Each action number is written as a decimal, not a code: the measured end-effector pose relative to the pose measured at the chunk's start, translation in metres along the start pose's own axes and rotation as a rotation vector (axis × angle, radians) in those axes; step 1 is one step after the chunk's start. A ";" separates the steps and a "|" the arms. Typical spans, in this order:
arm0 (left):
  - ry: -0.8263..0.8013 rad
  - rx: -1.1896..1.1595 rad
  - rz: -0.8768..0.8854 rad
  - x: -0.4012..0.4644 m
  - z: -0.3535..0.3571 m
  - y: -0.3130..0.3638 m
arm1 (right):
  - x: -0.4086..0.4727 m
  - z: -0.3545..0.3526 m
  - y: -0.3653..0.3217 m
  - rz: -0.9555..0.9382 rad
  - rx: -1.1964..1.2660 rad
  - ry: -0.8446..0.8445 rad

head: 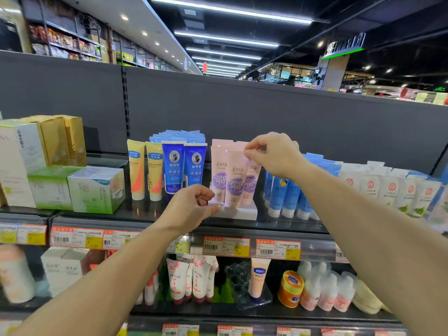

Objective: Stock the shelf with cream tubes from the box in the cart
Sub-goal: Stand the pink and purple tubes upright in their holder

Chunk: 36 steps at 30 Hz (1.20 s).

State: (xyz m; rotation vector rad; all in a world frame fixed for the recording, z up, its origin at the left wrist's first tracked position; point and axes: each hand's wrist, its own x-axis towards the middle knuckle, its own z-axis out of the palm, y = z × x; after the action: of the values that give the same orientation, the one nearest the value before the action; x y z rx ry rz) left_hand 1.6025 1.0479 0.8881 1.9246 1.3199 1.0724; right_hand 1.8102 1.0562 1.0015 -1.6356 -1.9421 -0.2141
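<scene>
Pinching glossy pink tube [236, 177]; right hand [275, 154]

Open air above pink tubes [234, 177], flanked by blue tubes [184, 163].

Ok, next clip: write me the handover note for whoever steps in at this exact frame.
Right hand: pinching the top edge of the front pink tube.
Left hand: fingers curled at the left end of the white tray; whether it grips the tray is unclear.
Things: several pink tubes stand in the tray on the top shelf, between the blue tubes and the light blue tubes.
Done: a few pink tubes shelved.
Left: settle the held tube. Cart and box are out of view, so the remaining stock is unknown.
</scene>
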 end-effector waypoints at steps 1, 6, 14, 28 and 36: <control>0.012 0.030 0.004 0.000 0.002 -0.001 | -0.002 0.000 0.001 -0.002 -0.008 0.024; 0.103 0.288 0.002 -0.002 0.014 0.001 | -0.017 0.005 0.009 -0.011 0.047 0.181; 0.110 0.458 -0.066 -0.003 0.025 0.004 | -0.077 0.027 0.023 -0.036 0.179 -0.040; 0.141 0.477 -0.131 0.000 0.031 0.010 | -0.122 0.079 0.035 0.034 0.025 -0.255; 0.110 0.487 -0.129 0.003 0.028 0.007 | -0.126 0.076 0.029 0.048 0.044 -0.257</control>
State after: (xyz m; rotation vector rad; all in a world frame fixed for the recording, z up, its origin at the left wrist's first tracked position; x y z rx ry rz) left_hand 1.6305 1.0481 0.8805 2.1000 1.8760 0.8567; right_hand 1.8217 0.9922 0.8660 -1.7493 -2.0746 0.0613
